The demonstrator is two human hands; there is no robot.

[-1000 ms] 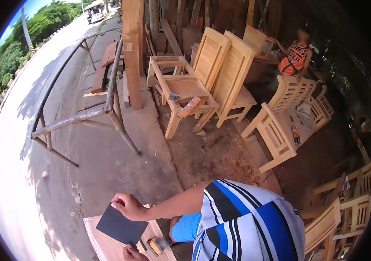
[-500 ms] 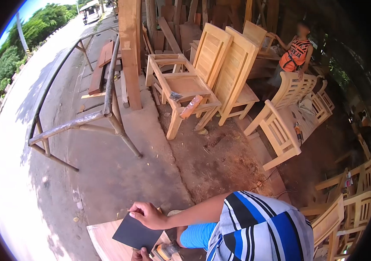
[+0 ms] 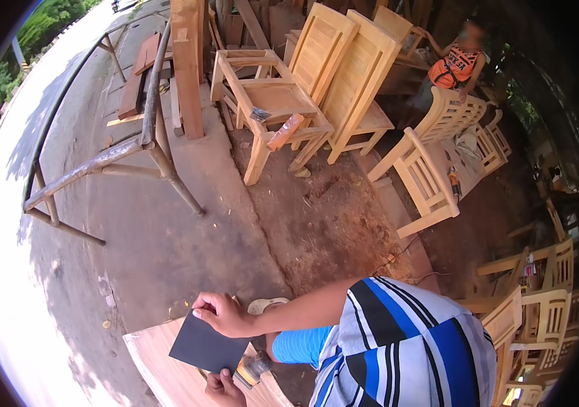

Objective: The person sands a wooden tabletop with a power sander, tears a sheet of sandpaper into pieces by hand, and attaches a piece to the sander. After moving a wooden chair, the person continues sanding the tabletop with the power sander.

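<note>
A dark sheet of sandpaper point(image 3: 208, 344) is held up between my two hands at the lower centre. My right hand point(image 3: 225, 315) pinches its upper edge, thumb on the near face. Below, my left hand point(image 3: 224, 388) grips the bottom edge between thumb and fingers, partly cut off by the frame. Just right of the sheet, an orange and grey power sander point(image 3: 253, 367) rests on a pale wooden panel point(image 3: 157, 346). The sheet covers part of the panel.
Unfinished wooden chairs point(image 3: 279, 95) and a slatted bench point(image 3: 432, 173) stand ahead. A metal frame point(image 3: 100, 159) is at left beside the road. A person in an orange jersey point(image 3: 455, 68) stands behind the bench. More furniture point(image 3: 547, 312) sits at lower right.
The view has tilted down and shifted slightly, so the chairs and frame appear higher and further left. Both hands still hold the sandpaper, and more of the left hand shows.
</note>
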